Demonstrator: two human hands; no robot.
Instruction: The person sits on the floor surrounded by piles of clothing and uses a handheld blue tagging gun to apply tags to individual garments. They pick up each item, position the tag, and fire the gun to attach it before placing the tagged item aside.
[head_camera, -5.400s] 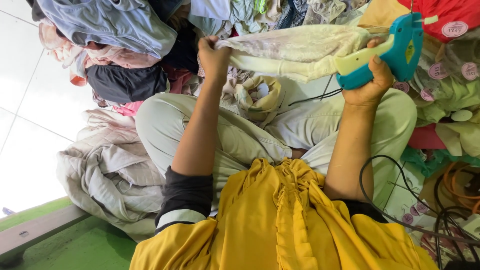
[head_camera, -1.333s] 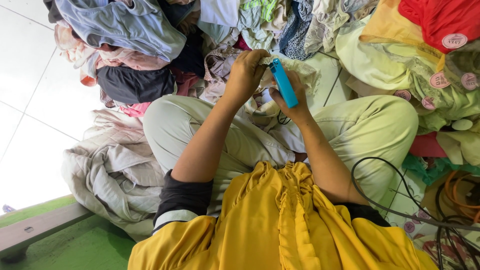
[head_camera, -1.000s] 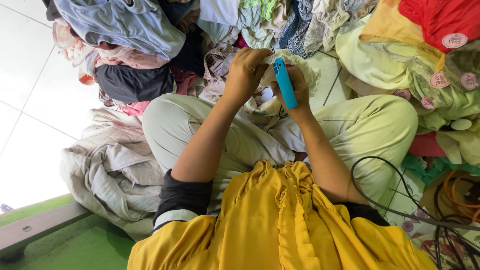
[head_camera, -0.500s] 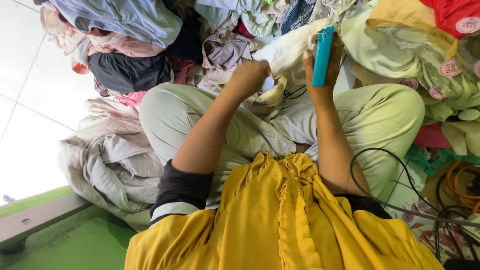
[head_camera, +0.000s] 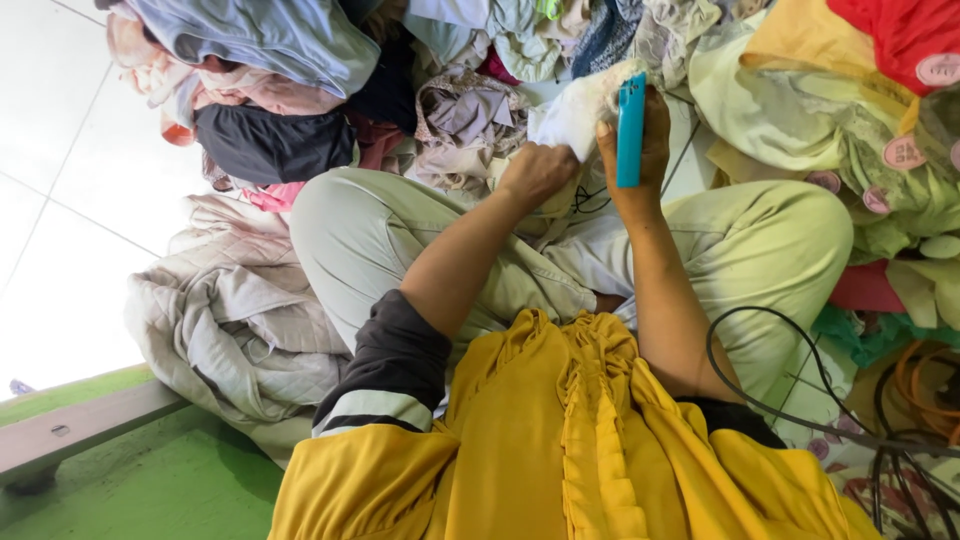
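I sit cross-legged in pale green trousers (head_camera: 400, 240) and a yellow top. My left hand (head_camera: 535, 172) is clenched on a bunch of white cloth (head_camera: 572, 110) held over my lap. My right hand (head_camera: 640, 160) grips a blue hand-held tool (head_camera: 630, 130), held on edge right beside the cloth and touching it. A thin black cord (head_camera: 590, 200) trails from under the hands. The two hands are close together, with the cloth between them.
Heaps of mixed garments surround my legs: blue and black ones (head_camera: 270, 90) at the upper left, pale green and red ones (head_camera: 860, 110) at the right. A quilted beige blanket (head_camera: 230, 320) lies at the left. Black cables (head_camera: 800, 400) loop at the lower right.
Both hands have moved away from my body and to the right. The blue tool has swung from slanted to nearly vertical, and the white cloth is bunched tighter in my left hand.
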